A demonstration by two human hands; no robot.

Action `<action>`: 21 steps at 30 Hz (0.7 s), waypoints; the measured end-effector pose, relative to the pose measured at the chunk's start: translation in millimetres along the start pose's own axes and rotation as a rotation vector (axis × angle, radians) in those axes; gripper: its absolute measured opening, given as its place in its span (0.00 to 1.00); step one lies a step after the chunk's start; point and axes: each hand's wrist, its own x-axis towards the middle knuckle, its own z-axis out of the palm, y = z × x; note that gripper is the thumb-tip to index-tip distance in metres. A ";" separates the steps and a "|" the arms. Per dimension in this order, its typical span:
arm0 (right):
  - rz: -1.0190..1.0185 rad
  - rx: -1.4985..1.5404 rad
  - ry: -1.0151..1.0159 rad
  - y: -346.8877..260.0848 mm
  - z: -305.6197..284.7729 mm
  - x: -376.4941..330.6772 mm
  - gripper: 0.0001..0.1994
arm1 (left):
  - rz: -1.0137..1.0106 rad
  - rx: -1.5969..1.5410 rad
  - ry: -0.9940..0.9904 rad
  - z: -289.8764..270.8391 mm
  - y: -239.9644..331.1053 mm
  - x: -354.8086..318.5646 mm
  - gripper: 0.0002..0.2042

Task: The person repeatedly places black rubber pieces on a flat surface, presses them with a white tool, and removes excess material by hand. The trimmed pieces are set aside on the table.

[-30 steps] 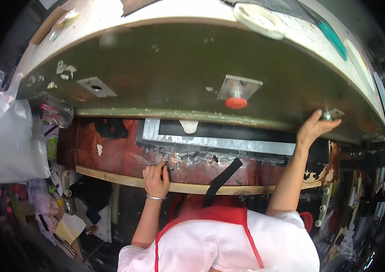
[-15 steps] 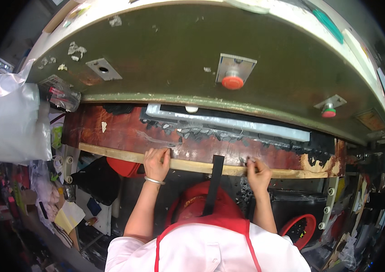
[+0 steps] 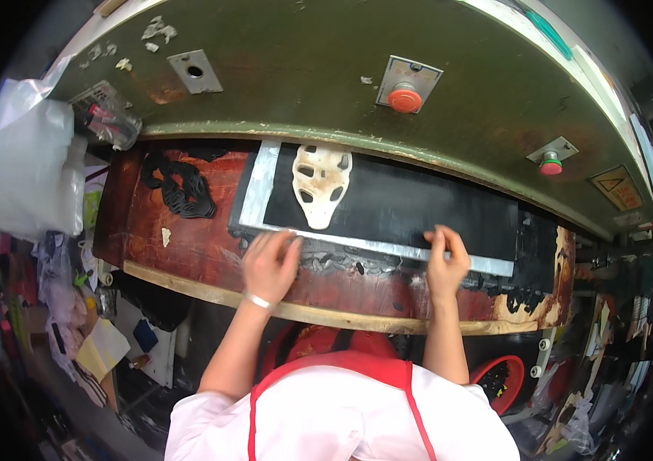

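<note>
A silver metal frame (image 3: 342, 241) borders a black flat plate (image 3: 388, 200) on the dark red bench. On the plate lies a cream, elongated piece with several cut-outs (image 3: 317, 201), its narrow end at the near bar. My left hand (image 3: 269, 265) is at the frame's near bar, its fingers slightly apart and blurred by motion. My right hand (image 3: 447, 265) reaches over the right part of that bar. Its thumb and fingers are curled in close, and what they hold, if anything, is hidden.
Black openwork pieces (image 3: 180, 188) lie on the bench's left. Dark scraps (image 3: 342, 261) line the frame's near side. A green machine panel (image 3: 288, 84) with a red button (image 3: 405, 98) overhangs the back. A wooden rail (image 3: 326, 313) edges the front; a red bucket (image 3: 517, 384) stands lower right.
The frame and plate show much farther out from under the panel, with the cream piece now visible. Both hands have moved forward from the wooden rail. The black strip on the rail is gone from there.
</note>
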 end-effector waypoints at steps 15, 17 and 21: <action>-0.133 -0.197 -0.201 -30.9 34.1 -74.8 0.13 | 0.079 -0.420 -1.061 -17.6 35.0 -32.6 0.08; -0.048 -0.080 -0.241 -42.3 38.8 -84.4 0.15 | -0.032 -0.502 -1.124 -48.1 31.7 -40.0 0.08; -0.210 -0.190 -0.473 -70.2 72.3 -104.4 0.48 | -0.378 -0.360 -0.388 -59.3 3.8 -55.2 0.08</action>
